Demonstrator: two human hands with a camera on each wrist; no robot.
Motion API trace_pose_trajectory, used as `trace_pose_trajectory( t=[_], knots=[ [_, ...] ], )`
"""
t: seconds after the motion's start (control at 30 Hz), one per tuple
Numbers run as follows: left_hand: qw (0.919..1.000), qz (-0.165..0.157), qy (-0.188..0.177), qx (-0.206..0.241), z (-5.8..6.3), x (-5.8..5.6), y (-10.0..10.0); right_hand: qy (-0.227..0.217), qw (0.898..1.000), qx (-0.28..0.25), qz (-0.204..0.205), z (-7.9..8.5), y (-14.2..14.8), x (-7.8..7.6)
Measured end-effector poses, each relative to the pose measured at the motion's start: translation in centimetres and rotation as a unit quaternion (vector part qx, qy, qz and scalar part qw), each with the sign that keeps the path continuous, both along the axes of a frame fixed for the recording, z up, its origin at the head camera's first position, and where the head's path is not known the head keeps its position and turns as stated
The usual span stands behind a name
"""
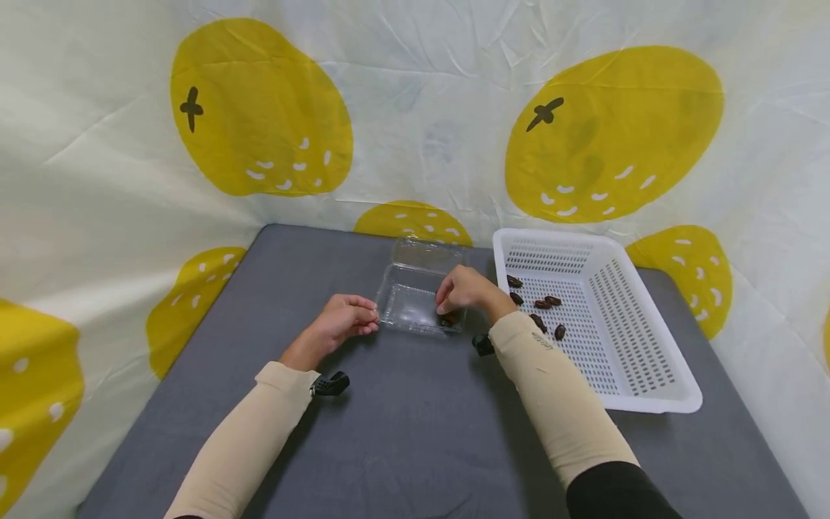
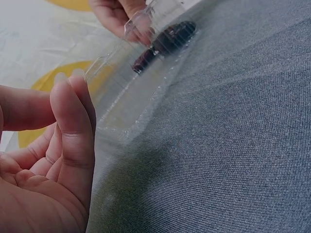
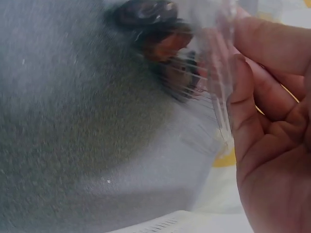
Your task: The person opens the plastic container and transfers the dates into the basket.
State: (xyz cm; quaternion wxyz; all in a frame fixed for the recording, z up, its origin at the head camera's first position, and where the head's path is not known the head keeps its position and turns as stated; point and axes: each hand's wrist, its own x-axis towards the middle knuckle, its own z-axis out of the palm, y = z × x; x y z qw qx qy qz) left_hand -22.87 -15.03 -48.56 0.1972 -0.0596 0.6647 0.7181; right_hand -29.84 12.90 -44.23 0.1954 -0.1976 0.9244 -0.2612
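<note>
A clear plastic clamshell box (image 1: 410, 301) stands on the grey cloth, its lid (image 1: 428, 254) folded back. My left hand (image 1: 340, 319) pinches the box's left rim between thumb and fingers; the left wrist view shows those fingertips (image 2: 75, 92) at the thin plastic edge. Over the right front part of the box, my right hand (image 1: 472, 288) reaches down with curled fingers, holding a dark brown date (image 1: 447, 318). Several dates (image 3: 146, 14) show through the clear wall in the right wrist view, close to the fingertips. The wall and fingers partly hide the grip.
A white perforated basket (image 1: 648, 339) stands to the right of the box, with several dates (image 1: 543, 303) near its left side. Grey cloth (image 1: 402, 432) covers the table. A white curtain (image 1: 421, 94) with yellow fruit prints hangs behind and at the sides.
</note>
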Motion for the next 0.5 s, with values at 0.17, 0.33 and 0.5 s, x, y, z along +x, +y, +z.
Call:
trace_pose_trajectory(
  t=[0.17,0.33,0.5],
  knots=[
    [1.0000,-0.003,0.006,0.002,0.2,0.1,0.0,0.009,0.999,0.029,0.022,-0.1,-0.4,-0.2],
    [1.0000,-0.002,0.003,0.000,0.1,0.0,-0.1,0.029,0.996,0.069,0.051,-0.2,-1.0,-0.3],
    [1.0000,0.001,-0.004,0.002,0.0,0.0,0.0,0.025,0.993,0.099,0.063,-0.4,-1.3,-0.4]
  ],
)
